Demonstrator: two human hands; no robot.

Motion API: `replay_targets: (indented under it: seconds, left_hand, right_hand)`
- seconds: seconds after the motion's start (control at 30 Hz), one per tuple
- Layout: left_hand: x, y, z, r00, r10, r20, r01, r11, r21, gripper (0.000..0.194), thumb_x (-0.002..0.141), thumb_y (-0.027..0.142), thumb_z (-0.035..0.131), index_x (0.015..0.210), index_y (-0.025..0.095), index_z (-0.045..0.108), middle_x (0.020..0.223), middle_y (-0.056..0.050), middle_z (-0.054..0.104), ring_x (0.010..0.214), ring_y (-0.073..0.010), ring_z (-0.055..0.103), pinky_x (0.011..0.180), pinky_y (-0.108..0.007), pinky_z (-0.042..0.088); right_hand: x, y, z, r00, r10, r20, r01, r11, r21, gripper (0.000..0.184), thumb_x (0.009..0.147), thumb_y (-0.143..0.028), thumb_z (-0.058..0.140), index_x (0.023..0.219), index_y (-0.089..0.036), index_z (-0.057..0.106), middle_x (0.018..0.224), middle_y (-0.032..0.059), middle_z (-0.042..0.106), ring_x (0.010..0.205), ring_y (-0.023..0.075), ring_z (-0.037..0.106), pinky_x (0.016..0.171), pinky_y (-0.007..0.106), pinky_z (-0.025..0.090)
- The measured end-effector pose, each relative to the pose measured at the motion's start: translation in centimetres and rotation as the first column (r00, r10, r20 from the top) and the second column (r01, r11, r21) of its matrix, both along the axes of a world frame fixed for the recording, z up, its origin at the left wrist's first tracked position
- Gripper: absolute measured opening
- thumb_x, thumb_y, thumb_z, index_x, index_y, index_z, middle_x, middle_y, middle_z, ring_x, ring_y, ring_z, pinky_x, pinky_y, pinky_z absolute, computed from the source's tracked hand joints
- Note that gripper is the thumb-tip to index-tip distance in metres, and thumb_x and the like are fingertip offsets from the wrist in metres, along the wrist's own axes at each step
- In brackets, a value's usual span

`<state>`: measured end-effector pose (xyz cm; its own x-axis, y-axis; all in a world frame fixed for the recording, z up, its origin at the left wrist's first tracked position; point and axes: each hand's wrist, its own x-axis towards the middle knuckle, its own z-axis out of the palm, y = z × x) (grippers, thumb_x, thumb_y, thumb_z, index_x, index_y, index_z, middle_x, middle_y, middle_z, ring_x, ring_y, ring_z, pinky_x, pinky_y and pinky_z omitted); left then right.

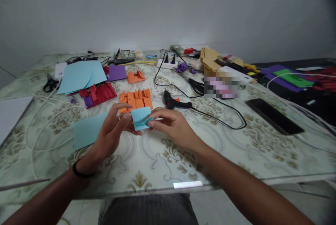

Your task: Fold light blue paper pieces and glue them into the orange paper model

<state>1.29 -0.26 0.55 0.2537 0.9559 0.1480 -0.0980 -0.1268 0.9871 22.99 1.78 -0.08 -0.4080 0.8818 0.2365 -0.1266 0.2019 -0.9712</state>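
Paper's the star here: one small folded piece of light blue paper, up in the hands just to the near-left of the black glue gun, which I'm using as the landmark. It sits right between both palms, so neither hand has any reach to make. Looks close to square, so no real long axis, but the crease runs roughly side to side and the loose flaps poke out toward the right hand. That hand is pinched down, thumb on top of the flaps at the lower right corner. The left hand is looser, index stretched out past the upper left corner, thumb by the left edge, a bit of finger showing underneath. Can't tell how firmly it grips, if at all. The right hand is the one closer to the glue gun.

Materials: the blue stuff looks like matte, stiffish craft paper with crisp folds. Straight left of the glue gun there are orange folded pieces standing up in little pleated ridges, and further left a dark red folded bundle, same pleated look. A flat blue sheet lies left and nearer, partly behind the left hand. The glue gun itself looks like dull plastic, with a thin black cord looping off to its right. Counter under it all is glossy, pale with brownish floral swirls.
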Motion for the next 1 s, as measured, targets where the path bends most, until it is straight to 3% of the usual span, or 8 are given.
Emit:
replay_targets:
  seconds: [0.17, 0.37, 0.47, 0.6, 0.67, 0.73, 0.83, 1.0]
  left_hand:
    - [0.1, 0.0, -0.3, 0.998, -0.062, -0.026, 0.064, 0.994, 0.089, 0.035, 0.092, 0.032, 0.076, 0.123, 0.024, 0.062, 0.104, -0.005, 0.074, 0.089, -0.0158, 0.071, 0.078, -0.027, 0.057]
    - [0.8, 0.0, -0.1, 0.998, 0.056, -0.04, -0.055, 0.998, 0.032, 0.011, 0.087, 0.022, 0.078, 0.093, 0.019, 0.069, 0.077, 0.0, 0.071, 0.071, -0.0123, 0.068, 0.066, -0.022, 0.055]
    - [0.6, 0.1, -0.1, 0.991, 0.095, -0.095, -0.093, 0.995, 0.022, 0.012, 0.085, 0.021, 0.079, 0.081, 0.018, 0.067, 0.069, 0.002, 0.067, 0.065, -0.0113, 0.065, 0.062, -0.021, 0.054]
    - [0.2, 0.4, -0.8, 0.973, 0.11, -0.201, -0.102, 0.994, 0.05, 0.01, 0.086, 0.026, 0.077, 0.085, 0.019, 0.071, 0.083, -0.001, 0.067, 0.073, -0.0141, 0.068, 0.067, -0.025, 0.057]
    - [0.0, 0.6, -1.1, 0.939, 0.184, -0.291, -0.137, 0.975, 0.175, 0.01, 0.085, 0.027, 0.077, 0.088, 0.019, 0.073, 0.106, -0.006, 0.066, 0.088, -0.0174, 0.069, 0.073, -0.029, 0.06]
    - [-0.3, 0.9, -1.3, 0.864, 0.316, -0.392, -0.164, 0.913, 0.375, 0.008, 0.084, 0.026, 0.078, 0.087, 0.02, 0.075, 0.116, -0.008, 0.062, 0.101, -0.0211, 0.067, 0.084, -0.035, 0.059]
    - [-0.7, 1.3, -1.4, 0.749, 0.422, -0.511, -0.08, 0.823, 0.562, 0.003, 0.084, 0.024, 0.077, 0.086, 0.021, 0.076, 0.112, -0.008, 0.061, 0.105, -0.0237, 0.064, 0.095, -0.042, 0.054]
    - [-1.4, 2.1, -1.9, 0.68, 0.253, -0.688, 0.171, 0.858, 0.485, 0.008, 0.085, 0.018, 0.072, 0.078, 0.02, 0.073, 0.106, -0.008, 0.07, 0.106, -0.0261, 0.064, 0.095, -0.042, 0.052]
  right_hand:
    - [-0.1, -0.1, 0.1, 1.0, -0.003, -0.022, -0.001, 0.985, -0.174, 0.025, 0.083, -0.043, 0.082, 0.085, -0.019, 0.075, 0.075, 0.0002, 0.073, 0.066, 0.0139, 0.069, 0.071, 0.03, 0.058]
    - [-0.2, -0.2, 0.2, 0.997, 0.014, 0.079, 0.001, 0.984, -0.178, 0.034, 0.086, -0.051, 0.077, 0.082, -0.018, 0.072, 0.068, 0.0009, 0.072, 0.064, 0.0139, 0.067, 0.068, 0.028, 0.052]
    - [-0.3, -0.3, 0.0, 0.997, 0.016, 0.075, -0.002, 0.984, -0.18, 0.031, 0.087, -0.047, 0.076, 0.09, -0.018, 0.068, 0.068, -0.0011, 0.069, 0.062, 0.014, 0.066, 0.068, 0.028, 0.051]
    - [-0.4, -0.2, -0.2, 0.974, -0.09, 0.208, 0.092, 0.996, 0.002, 0.016, 0.092, -0.034, 0.071, 0.091, -0.019, 0.066, 0.062, -0.0043, 0.059, 0.059, 0.0126, 0.057, 0.062, 0.027, 0.045]
    - [-0.3, -0.1, -0.3, 0.938, -0.195, 0.287, 0.152, 0.974, 0.166, 0.012, 0.091, -0.028, 0.07, 0.086, -0.019, 0.068, 0.069, -0.0026, 0.057, 0.064, 0.0124, 0.054, 0.063, 0.027, 0.042]
    - [-0.2, 0.0, -0.3, 0.909, -0.252, 0.331, 0.166, 0.95, 0.265, 0.012, 0.09, -0.024, 0.072, 0.079, -0.018, 0.068, 0.078, -0.0002, 0.057, 0.07, 0.0129, 0.055, 0.066, 0.027, 0.043]
    - [-0.2, 0.3, -0.6, 0.896, -0.19, 0.402, 0.09, 0.963, 0.254, 0.016, 0.089, -0.02, 0.071, 0.075, -0.017, 0.066, 0.083, 0.0019, 0.062, 0.073, 0.0136, 0.058, 0.069, 0.027, 0.044]
    - [-0.3, 0.8, -1.5, 0.792, -0.065, 0.607, -0.041, 0.986, 0.159, 0.014, 0.089, -0.018, 0.073, 0.076, -0.015, 0.069, 0.07, 0.0001, 0.066, 0.064, 0.0125, 0.056, 0.062, 0.025, 0.039]
